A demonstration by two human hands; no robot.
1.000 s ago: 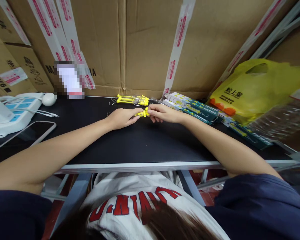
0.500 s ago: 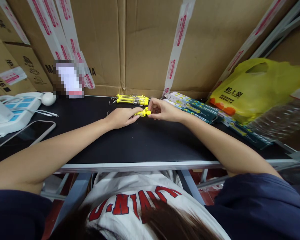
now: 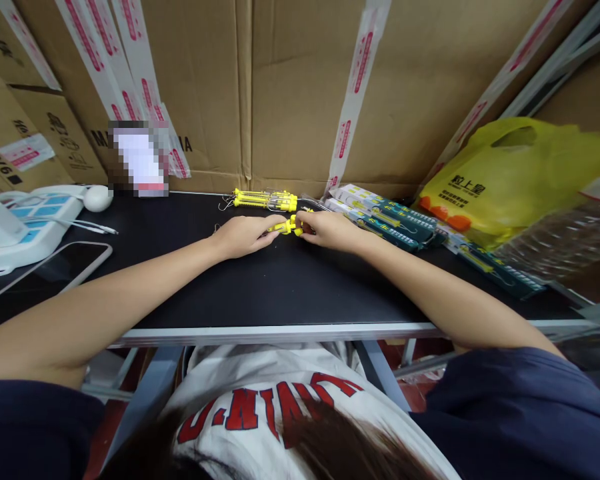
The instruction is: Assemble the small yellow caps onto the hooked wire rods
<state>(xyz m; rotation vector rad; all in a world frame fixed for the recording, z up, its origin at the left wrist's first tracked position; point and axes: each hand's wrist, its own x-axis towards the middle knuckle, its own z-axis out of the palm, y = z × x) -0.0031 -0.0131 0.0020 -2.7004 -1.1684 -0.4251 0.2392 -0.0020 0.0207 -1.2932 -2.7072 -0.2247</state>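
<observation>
Both hands meet at the back middle of the black table [image 3: 280, 287]. My left hand [image 3: 245, 235] is closed round a small yellow spring scale [image 3: 286, 228], whose end sticks out to the right. My right hand [image 3: 327, 229] pinches that same end with curled fingers. Just behind them lie two more yellow spring scales [image 3: 265, 199] side by side, with wire hooks at their left ends.
Packaged scales in teal and white cards [image 3: 385, 217] lie to the right, beside a yellow plastic bag [image 3: 510, 177]. A white power strip [image 3: 25, 223], a tablet [image 3: 50, 263] and cables sit at the left. Taped cardboard boxes [image 3: 290, 87] wall the back.
My right hand lifted slightly off the yellow scale's end half a second ago, then came back down and closed on it. The left hand stayed put.
</observation>
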